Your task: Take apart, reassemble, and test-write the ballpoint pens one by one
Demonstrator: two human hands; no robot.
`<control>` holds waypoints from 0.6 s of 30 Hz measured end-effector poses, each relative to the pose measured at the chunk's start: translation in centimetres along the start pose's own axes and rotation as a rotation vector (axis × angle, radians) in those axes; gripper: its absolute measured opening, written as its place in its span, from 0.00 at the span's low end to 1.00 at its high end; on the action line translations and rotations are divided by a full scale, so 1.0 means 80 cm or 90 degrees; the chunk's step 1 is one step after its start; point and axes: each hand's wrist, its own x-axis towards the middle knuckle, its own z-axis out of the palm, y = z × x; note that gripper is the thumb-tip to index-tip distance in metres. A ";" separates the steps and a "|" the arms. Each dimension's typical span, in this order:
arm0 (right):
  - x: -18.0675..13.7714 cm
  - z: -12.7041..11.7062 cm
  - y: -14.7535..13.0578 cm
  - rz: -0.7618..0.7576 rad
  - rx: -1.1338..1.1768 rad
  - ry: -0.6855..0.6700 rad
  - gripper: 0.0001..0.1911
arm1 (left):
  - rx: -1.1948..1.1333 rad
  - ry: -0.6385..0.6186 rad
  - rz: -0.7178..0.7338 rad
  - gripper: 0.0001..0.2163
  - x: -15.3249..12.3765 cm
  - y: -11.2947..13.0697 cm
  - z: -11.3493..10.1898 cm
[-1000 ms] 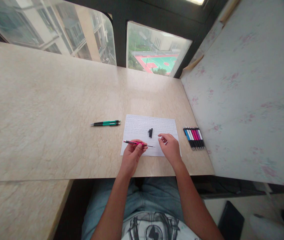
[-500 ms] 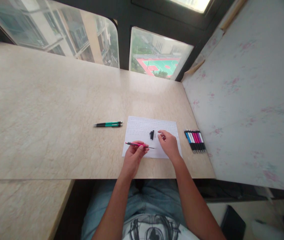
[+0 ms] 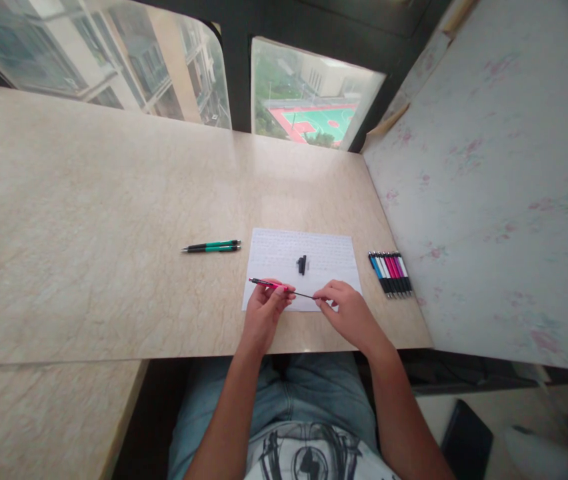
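My left hand point(image 3: 266, 310) is closed on a pink pen body point(image 3: 267, 285) held level over a written sheet of paper point(image 3: 327, 250). A thin dark refill point(image 3: 304, 295) sticks out of the pen to the right. My right hand point(image 3: 347, 310) pinches the refill's free end with its fingertips. A small black pen part point(image 3: 303, 264) lies on the paper just beyond both hands.
Two green pens point(image 3: 211, 247) lie side by side to the left of the paper. A row of several pens point(image 3: 390, 273), blue, white, pink and black, lies at the right by a speckled wall panel point(image 3: 489, 187). The beige desk point(image 3: 114, 220) ends at windows.
My right hand has drawn back from near the black part and now pinches the tip of the refill. My left hand has kept the pink pen in place.
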 end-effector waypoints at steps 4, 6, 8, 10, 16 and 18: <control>-0.020 -0.011 0.008 0.023 0.024 -0.003 0.10 | -0.021 0.001 -0.001 0.14 0.001 0.001 -0.002; -0.032 -0.011 0.015 0.052 0.052 -0.009 0.09 | -0.039 0.009 -0.001 0.13 0.001 0.001 -0.002; -0.043 -0.008 0.023 0.102 0.081 -0.001 0.08 | -0.050 0.013 -0.003 0.12 0.002 0.001 -0.003; -0.047 -0.001 0.030 0.167 0.094 0.041 0.09 | -0.050 0.013 -0.005 0.12 0.003 0.001 -0.004; -0.019 0.026 0.036 0.231 0.049 0.165 0.14 | -0.038 0.016 0.000 0.11 0.003 0.000 -0.004; -0.004 0.034 0.035 0.218 0.008 0.177 0.13 | -0.035 0.015 -0.001 0.11 0.002 0.001 -0.003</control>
